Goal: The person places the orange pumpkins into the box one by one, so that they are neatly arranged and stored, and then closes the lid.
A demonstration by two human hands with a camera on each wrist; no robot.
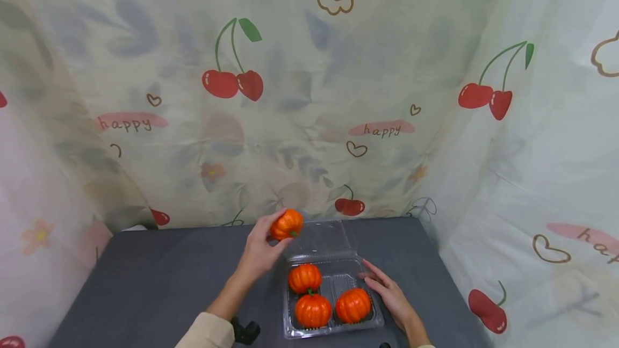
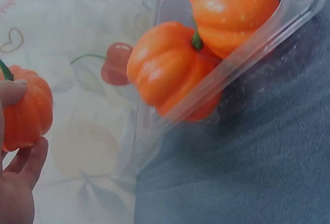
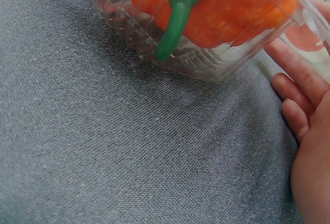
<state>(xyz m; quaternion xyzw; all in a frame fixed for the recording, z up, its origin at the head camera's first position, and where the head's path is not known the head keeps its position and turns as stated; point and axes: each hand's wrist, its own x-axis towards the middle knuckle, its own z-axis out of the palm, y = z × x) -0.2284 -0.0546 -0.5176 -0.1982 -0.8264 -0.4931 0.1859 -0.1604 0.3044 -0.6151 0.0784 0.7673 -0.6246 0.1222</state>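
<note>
Pale cloth shows closest to the camera: the cuff of my left sleeve [image 1: 208, 332], low in the head view. Beyond it my left hand [image 1: 258, 251] has thumb and fingers pinched round a small orange pumpkin [image 1: 287, 224], raised off the dark worktop [image 1: 193, 262] near the left side of the folded-back lid [image 1: 321, 238]. My right hand [image 1: 394, 297] lies relaxed at the right edge of the clear tray [image 1: 333, 330], fingers loosely extended; whether they press the plastic I cannot tell.

Three more pumpkins sit in the tray: rear left [image 1: 304, 278], front left [image 1: 313, 311] and front right [image 1: 353, 305].

I judge the held one light and firm, probably a hollow or foam imitation, given its glossy, even skin. That gloss may make it a little slippery, so I would seat my fingertips in the grooves between the ribs, across the widest part, and leave the green stem [image 1: 293, 234] alone as the likeliest bit to snap. Thin tray walls should flex and could crack if squeezed; steadying them by the rim, gently, seems best.
</note>
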